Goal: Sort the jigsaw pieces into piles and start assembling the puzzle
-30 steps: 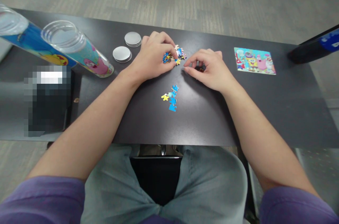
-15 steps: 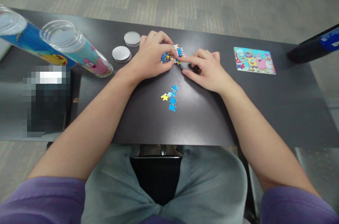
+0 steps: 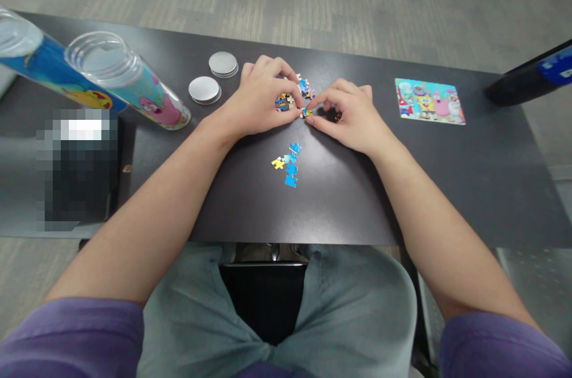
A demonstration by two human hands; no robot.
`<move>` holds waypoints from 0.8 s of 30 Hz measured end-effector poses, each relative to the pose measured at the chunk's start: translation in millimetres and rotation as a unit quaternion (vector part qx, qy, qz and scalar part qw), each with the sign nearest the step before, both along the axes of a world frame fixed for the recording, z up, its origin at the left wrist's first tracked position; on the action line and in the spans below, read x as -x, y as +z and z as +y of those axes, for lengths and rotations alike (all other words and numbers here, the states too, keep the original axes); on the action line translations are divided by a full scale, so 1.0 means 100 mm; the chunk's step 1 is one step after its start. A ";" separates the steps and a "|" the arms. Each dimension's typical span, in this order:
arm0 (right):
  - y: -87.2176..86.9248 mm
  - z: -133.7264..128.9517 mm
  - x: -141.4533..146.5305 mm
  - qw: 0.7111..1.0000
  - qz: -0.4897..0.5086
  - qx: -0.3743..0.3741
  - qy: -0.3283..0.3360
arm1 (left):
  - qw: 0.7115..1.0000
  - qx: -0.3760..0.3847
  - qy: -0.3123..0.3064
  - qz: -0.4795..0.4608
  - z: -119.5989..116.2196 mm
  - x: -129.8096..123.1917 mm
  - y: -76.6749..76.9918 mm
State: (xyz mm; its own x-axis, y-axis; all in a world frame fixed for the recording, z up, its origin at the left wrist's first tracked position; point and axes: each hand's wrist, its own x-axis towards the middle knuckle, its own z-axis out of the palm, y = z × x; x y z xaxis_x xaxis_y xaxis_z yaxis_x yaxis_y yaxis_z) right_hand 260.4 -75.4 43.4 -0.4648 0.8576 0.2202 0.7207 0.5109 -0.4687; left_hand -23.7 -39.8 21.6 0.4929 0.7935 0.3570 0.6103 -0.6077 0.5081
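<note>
Left hand (image 3: pixel 263 95), curled around a pile of puzzle pieces (image 3: pixel 289 102); right hand (image 3: pixel 351 112), drawn near a pinch at a small yellow-and-blue piece (image 3: pixel 305 112) just beside; whether gripping, impossible to tell. Toward the near edge of the desk (image 3: pixel 353 205), a blue-and-yellow cluster (image 3: pixel 291 169).

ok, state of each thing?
Left hand: curved around loose pieces
Right hand: fingertips at one small piece, grip unclear
Near pieces: laid together, fit unclear
Picture card: flat, face up
Silver discs: two stacks
Pink-figured tube: upright
Blue tube: upright
Dark cylinder: upright
Blurred item: unclear
</note>
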 end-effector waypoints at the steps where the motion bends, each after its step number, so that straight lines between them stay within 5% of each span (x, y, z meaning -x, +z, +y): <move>1: 0.01 0.00 0.00 1.000 0.003 0.004 0.000 | 1.000 0.000 0.001 0.002 0.00 0.00 -0.01; 17: 0.22 0.05 -0.23 0.995 -0.009 0.095 0.038 | 0.999 0.024 -0.043 0.017 -0.09 -0.08 0.04; 24: 0.30 0.07 -0.34 0.997 0.016 0.076 0.014 | 0.998 0.031 -0.044 0.011 -0.10 -0.09 0.07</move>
